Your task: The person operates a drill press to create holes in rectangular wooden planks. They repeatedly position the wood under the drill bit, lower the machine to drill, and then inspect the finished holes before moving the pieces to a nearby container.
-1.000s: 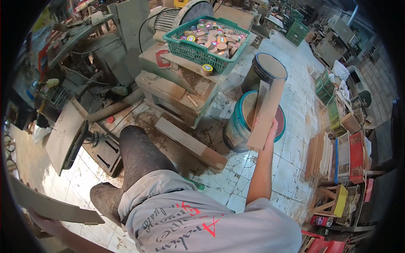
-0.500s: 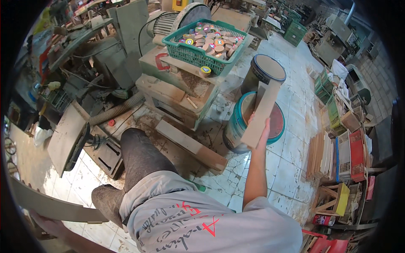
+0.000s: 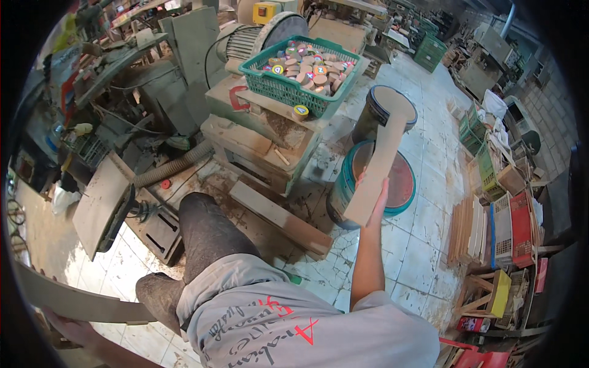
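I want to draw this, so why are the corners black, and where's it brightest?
Head view: the corners are black because the round fisheye picture stops there; the floor at lower left glares whitest; the left hand looks dim near the rim, while the right hand shows clearer.

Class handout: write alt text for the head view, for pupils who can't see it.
Someone's right hand holds a long flat board, which overlaps two buckets in view; the left hand holds another board. Beyond, a green basket contains round pieces.
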{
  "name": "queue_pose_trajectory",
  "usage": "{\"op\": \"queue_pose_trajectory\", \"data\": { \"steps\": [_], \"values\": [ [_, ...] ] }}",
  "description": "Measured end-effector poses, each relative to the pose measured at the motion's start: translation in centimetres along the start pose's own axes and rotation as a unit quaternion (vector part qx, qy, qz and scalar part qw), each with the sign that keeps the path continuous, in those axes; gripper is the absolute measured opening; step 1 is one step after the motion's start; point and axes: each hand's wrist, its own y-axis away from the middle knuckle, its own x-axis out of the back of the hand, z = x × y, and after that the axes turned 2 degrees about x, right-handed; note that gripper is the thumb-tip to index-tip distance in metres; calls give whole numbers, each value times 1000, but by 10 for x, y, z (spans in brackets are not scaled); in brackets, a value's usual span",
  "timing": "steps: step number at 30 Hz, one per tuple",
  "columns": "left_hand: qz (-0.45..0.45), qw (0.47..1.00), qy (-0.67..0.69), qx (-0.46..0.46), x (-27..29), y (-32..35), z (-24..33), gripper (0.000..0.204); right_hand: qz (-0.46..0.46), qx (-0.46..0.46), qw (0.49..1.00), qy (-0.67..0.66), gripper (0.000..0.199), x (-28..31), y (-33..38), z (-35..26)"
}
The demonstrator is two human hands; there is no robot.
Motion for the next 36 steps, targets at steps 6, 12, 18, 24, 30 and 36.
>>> {"op": "queue_pose_trajectory", "data": {
  "steps": [6,12,18,24,30,36],
  "values": [
    [-43,994,-28,-93,23,-11,-15,50,-92,-3,995,30,67,-81,21,20],
    [20,991,131,8,-23,3,1,58,-183,47,941,280,82,-135,41,45],
    [58,966,245,59,-74,18,21,62,-212,38,855,471,74,-182,46,103],
    [33,982,184,-13,-87,14,3,64,-267,-151,884,352,43,-201,56,166],
    [29,968,249,-10,-98,14,3,57,-299,-254,867,306,44,-216,58,195],
    [-7,952,305,9,-93,13,-20,53,-302,-400,847,174,55,-220,52,219]
  ]
}}
